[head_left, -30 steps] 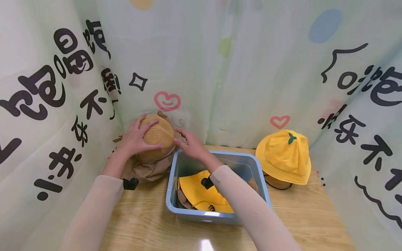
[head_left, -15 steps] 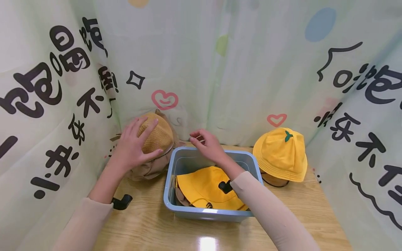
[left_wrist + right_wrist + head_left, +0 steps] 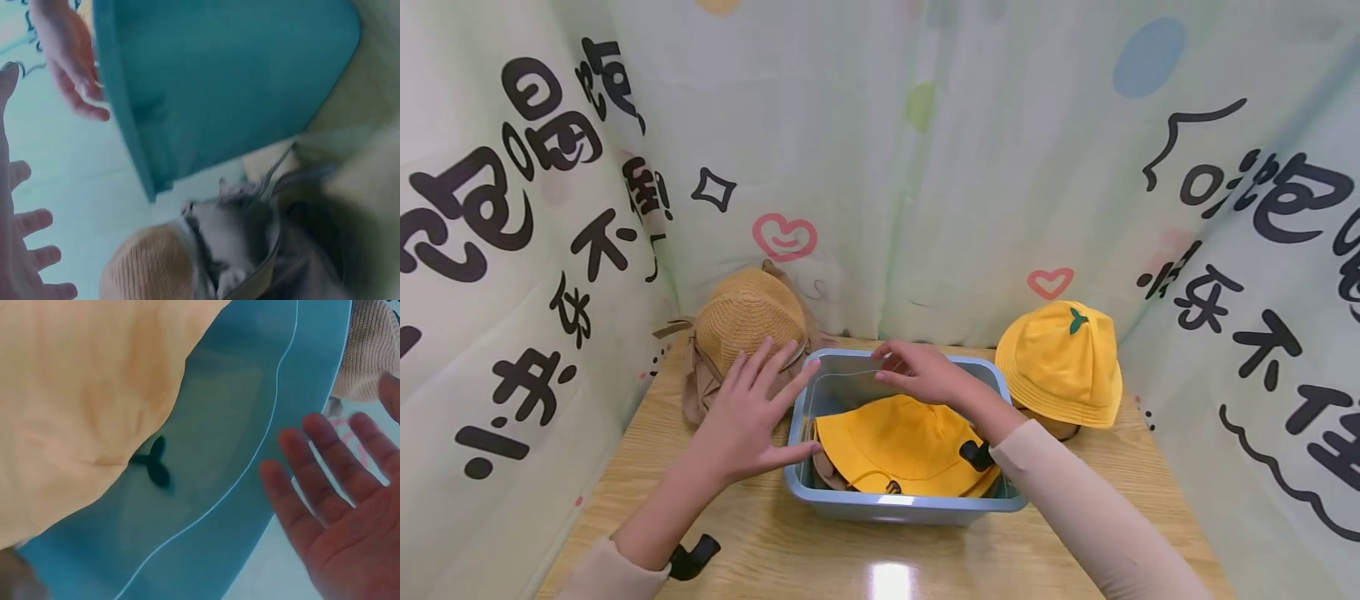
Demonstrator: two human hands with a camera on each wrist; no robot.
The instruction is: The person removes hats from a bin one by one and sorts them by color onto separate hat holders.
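Observation:
My left hand [image 3: 752,421], fingers spread, hovers by the left wall of a blue plastic bin [image 3: 895,505] and holds nothing. Over the bin's back part is my right hand [image 3: 925,375], also with nothing in it; the right wrist view shows its fingers [image 3: 325,469] extended. Inside the bin lies a yellow bucket hat [image 3: 895,442] with a cord, and a brown brim shows under it. A tan straw hat [image 3: 748,312] sits left of the bin, on top of brown cloth hats [image 3: 696,383]. In the left wrist view the straw hat [image 3: 150,265] appears below the bin [image 3: 231,75].
Right of the bin, another yellow bucket hat [image 3: 1063,367] with a green sprout rests on a brown one. Everything stands on a wooden table [image 3: 775,550]. A printed curtain [image 3: 850,150] encloses the back and both sides.
My left hand has let go of the straw hat and come nearer, down and to the right. The right hand has moved away from that hat to the right, over the bin.

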